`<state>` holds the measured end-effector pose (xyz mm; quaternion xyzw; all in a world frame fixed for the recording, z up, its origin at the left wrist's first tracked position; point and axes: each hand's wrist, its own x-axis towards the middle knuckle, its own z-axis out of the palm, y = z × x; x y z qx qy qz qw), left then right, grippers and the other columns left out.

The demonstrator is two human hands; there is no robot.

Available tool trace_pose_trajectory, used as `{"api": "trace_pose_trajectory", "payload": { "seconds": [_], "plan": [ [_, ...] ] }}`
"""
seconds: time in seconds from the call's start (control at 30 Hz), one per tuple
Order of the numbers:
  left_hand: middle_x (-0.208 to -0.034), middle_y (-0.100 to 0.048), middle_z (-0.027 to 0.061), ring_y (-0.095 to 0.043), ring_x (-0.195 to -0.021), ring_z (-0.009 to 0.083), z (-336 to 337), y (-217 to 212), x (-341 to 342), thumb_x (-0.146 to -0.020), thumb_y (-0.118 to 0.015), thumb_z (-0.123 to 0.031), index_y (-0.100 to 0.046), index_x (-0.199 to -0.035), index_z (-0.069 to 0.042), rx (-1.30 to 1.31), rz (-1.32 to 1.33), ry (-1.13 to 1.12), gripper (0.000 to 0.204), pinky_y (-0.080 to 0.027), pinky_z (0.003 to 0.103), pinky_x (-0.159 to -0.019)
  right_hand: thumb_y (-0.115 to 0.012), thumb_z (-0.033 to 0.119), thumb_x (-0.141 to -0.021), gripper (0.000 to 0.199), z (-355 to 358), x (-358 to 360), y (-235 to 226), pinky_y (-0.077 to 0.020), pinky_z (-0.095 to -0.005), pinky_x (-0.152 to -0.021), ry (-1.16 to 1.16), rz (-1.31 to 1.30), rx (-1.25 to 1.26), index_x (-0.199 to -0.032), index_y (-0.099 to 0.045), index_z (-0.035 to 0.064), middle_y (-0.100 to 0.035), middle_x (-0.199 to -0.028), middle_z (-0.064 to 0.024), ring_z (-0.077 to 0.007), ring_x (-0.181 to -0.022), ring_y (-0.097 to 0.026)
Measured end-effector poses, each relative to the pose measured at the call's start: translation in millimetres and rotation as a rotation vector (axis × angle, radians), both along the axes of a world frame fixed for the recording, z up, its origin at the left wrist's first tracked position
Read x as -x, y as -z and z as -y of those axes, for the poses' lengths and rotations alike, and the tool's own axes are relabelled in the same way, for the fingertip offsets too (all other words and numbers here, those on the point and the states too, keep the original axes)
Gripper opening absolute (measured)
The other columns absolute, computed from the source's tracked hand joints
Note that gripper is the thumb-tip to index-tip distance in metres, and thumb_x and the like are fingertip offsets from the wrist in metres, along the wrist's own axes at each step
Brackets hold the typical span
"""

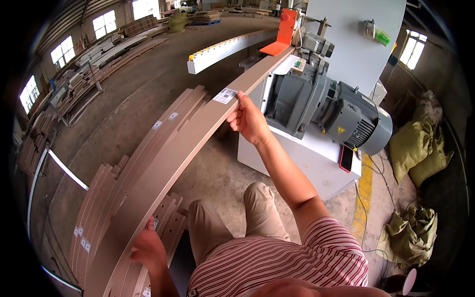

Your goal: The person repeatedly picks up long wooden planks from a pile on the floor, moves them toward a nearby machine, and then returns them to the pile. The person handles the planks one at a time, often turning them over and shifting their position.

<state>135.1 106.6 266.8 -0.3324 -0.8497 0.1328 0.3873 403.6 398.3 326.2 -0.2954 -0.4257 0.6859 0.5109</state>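
- Concrete workshop floor (148,99); grey motor (321,106) at 1 o'clock.
- I see right hand (250,121), fingers pinching long board (168,168) edge.
- Left hand (147,250) at 7 o'clock, fingers curled on board's near end.

The long board's (163,168) near end runs out of view at the lower edge; the left hand's (147,250) fingers are hidden beneath it.

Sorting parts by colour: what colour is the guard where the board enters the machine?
Orange guard, head view.
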Motion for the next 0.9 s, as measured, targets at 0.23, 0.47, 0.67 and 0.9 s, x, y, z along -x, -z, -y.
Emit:
{"api": "trace_pose_trajectory", "payload": {
  "seconds": [0.23, 0.47, 0.67, 0.9],
  "plan": [
    [-0.139, -0.046, 0.0051, -0.043, -0.125, 0.0186, -19, 37, 18, -0.084, -0.063, -0.062, -0.046, -0.137, -0.011, -0.869, 1.630, 1.013, 0.076, -0.042, 0.041, -0.098, -0.036, 0.035, -0.100, 0.049, 46, 20, -22, -0.0518, -0.0284, -0.048, -0.184, 0.178, -0.038, -0.086, -0.061, -0.0050, -0.067, -0.070, -0.0163, -0.0197, -0.050, -0.062],
    [-0.159, -0.027, 0.0042, -0.023, -0.146, 0.0287, -31, 15, -8, -0.081, -0.069, -0.062, -0.029, -0.151, -0.012, -0.979, 2.108, 1.561, 0.095, -0.029, 0.048, -0.109, -0.044, 0.046, -0.100, 0.056, 60, 33, -13, -0.0536, -0.0242, -0.048, -0.327, 0.049, 0.026, -0.087, -0.064, -0.0043, -0.070, -0.072, -0.0154, -0.0182, -0.054, -0.067],
    [-0.159, -0.029, 0.0045, -0.024, -0.146, 0.0296, -24, 22, -2, -0.078, -0.067, -0.069, -0.030, -0.151, -0.013, -1.052, 2.098, 1.413, 0.099, -0.029, 0.049, -0.108, -0.046, 0.058, -0.097, 0.060, 34, 16, -6, -0.0518, -0.0268, -0.059, -0.193, -0.018, 0.063, -0.087, -0.063, 0.0017, -0.067, -0.073, -0.0098, -0.0153, -0.059, -0.063],
    [-0.157, -0.031, 0.0057, -0.029, -0.143, 0.0277, -18, 41, 18, -0.091, -0.044, -0.067, -0.028, -0.152, -0.014, -0.705, 1.609, 0.991, 0.083, -0.031, 0.050, -0.108, -0.047, 0.061, -0.096, 0.062, 28, 15, -3, -0.0522, -0.0272, -0.061, -0.154, -0.059, 0.064, -0.092, -0.062, 0.0018, -0.068, -0.076, -0.0094, -0.0165, -0.066, -0.064]
  ]
}}
